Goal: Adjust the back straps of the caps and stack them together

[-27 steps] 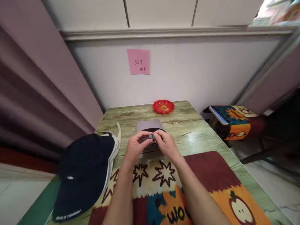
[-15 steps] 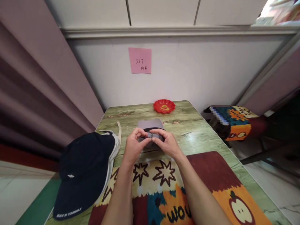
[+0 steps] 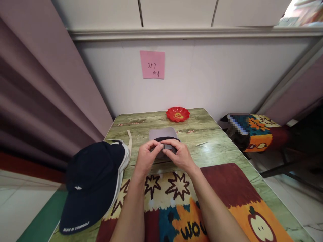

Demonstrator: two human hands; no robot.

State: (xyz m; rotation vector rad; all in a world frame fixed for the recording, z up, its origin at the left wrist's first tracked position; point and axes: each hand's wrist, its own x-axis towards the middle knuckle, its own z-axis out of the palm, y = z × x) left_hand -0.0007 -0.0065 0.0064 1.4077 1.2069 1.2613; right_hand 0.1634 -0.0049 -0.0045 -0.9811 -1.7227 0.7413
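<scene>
A grey cap [image 3: 163,133] rests on the table with its brim pointing away from me. Both my hands meet at its near side, at the back strap [image 3: 168,147]. Thumb and fingers of my left hand [image 3: 148,154] pinch the strap near its buckle. My right hand [image 3: 179,153] pinches the strap just to the right, thumb below and fingers above. My fingers cover much of the buckle, and the cap's crown is partly hidden behind the hands.
Navy cap [image 3: 94,181] stacked over a white one at left, a beige strap [image 3: 129,139] trailing. Red scalloped dish [image 3: 178,114] at the back of the table [image 3: 212,134]. A patterned mat [image 3: 222,181] lies under my forearms. Pink note [image 3: 152,65] on the wall; mat-covered stool [image 3: 259,132] at right.
My left fingers have shifted slightly right and closed over the strap, so less of the buckle shows. The view has moved slightly; the other things stay in place.
</scene>
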